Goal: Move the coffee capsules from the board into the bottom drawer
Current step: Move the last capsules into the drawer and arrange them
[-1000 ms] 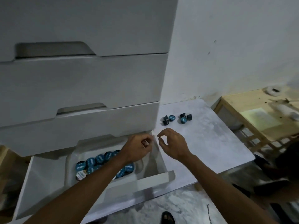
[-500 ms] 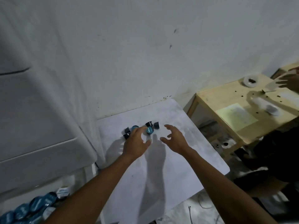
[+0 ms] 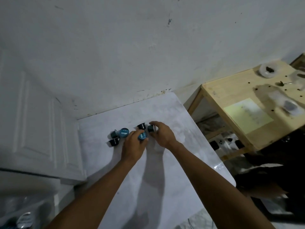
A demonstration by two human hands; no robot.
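Lying at frame centre on the white marbled board [image 3: 165, 171]: six small dark plastic coffee capsules [image 3: 124, 133], some with their blue foil lids showing. Left hand [image 3: 134, 146]: thumb and fingers curled round one blue-lidded capsule [image 3: 142, 136]. Right hand [image 3: 162, 134]: fingertips grasp a dark capsule lying on its side [image 3: 151, 128]. One capsule stands just above and between the hands, and three cluster to the left. A pale wooden table [image 3: 231, 90] sits at upper right. The lower left corner is too blurred to read.
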